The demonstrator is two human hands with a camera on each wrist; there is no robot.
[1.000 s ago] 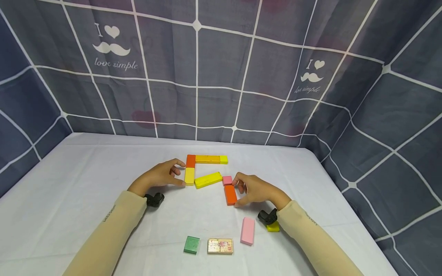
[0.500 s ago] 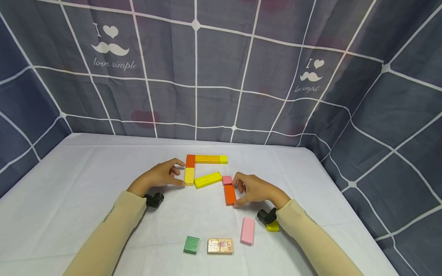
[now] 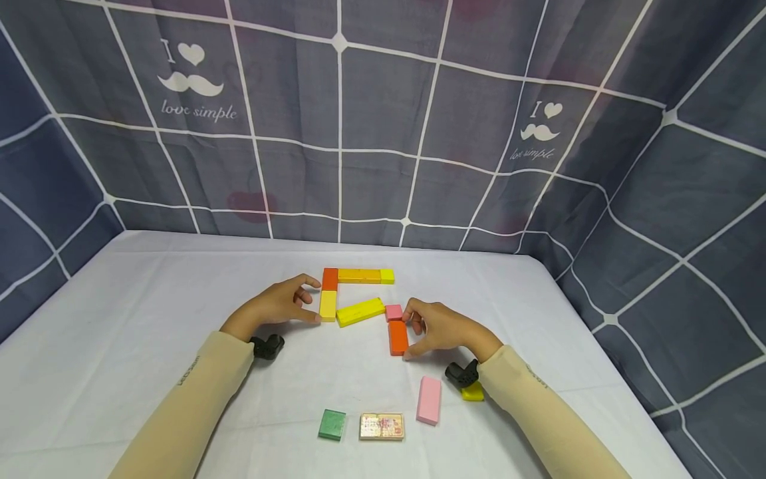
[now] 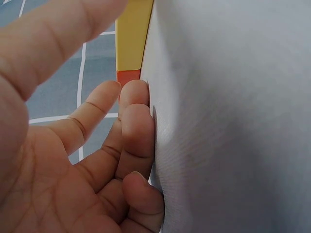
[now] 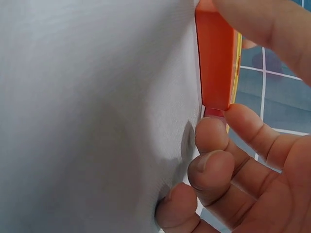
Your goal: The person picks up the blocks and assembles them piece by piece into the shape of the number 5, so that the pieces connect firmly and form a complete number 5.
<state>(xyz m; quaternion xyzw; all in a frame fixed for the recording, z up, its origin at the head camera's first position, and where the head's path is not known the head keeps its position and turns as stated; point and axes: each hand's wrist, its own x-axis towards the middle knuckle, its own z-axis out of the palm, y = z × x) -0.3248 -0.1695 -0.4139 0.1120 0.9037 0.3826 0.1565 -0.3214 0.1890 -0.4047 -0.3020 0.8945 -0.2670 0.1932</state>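
On the white cloth, my left hand [image 3: 278, 303] lies beside a yellow block [image 3: 328, 306] and a red-orange block [image 3: 330, 279] set end to end. Its thumb reaches the yellow block's near end and its index finger the red-orange one; the other fingers bend loosely. My right hand [image 3: 441, 326] is along the right side of an orange block [image 3: 397, 338], thumb at its near corner. The right index fingertip [image 5: 240, 116] is at the joint with a small pink block [image 3: 393, 313]. A bright yellow block [image 3: 361, 312] lies slanted between the two columns.
An amber block [image 3: 359, 276] and a small yellow block [image 3: 387, 277] extend right from the red-orange one. Nearer me lie a green block [image 3: 332, 424], a gold patterned block [image 3: 382, 427], and a larger pink block [image 3: 429, 400]. A yellow piece [image 3: 473, 392] is partly under the right wrist camera.
My right hand has shifted very slightly left, and the orange block's near end has swung a little left, so it lies straighter below the small pink block. The left hand stays put.
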